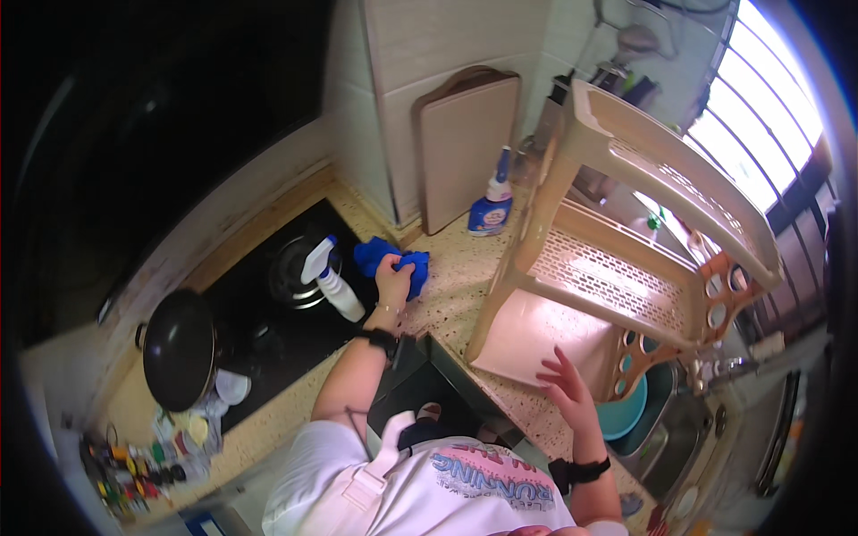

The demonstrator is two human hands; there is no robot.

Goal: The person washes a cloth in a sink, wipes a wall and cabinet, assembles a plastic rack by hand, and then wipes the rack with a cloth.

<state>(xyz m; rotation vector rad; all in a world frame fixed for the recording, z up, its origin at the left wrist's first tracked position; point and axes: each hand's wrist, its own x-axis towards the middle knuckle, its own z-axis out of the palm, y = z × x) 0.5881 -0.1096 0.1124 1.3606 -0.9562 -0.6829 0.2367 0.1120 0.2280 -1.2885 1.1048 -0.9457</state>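
Observation:
My left hand (393, 281) is closed on a crumpled blue cloth (416, 274), which lies on the speckled counter (444, 308) beside the stove. A white spray bottle (338, 290) with a blue-tipped nozzle stands just left of that hand, at the edge of the black stovetop (259, 348). Fingers apart and holding nothing, my right hand (565, 386) hovers by the low front of a beige plastic dish rack (572, 339). Whether its fingertips touch the rack I cannot tell.
Behind the cloth, a blue spray bottle (492, 210) stands near a cutting board (469, 147) leaning on the wall. A dark wok (179, 348) sits at the stove's left, with bottles and jars (170, 447) nearer me. At right are a teal basin (623, 413) and the sink (670, 456).

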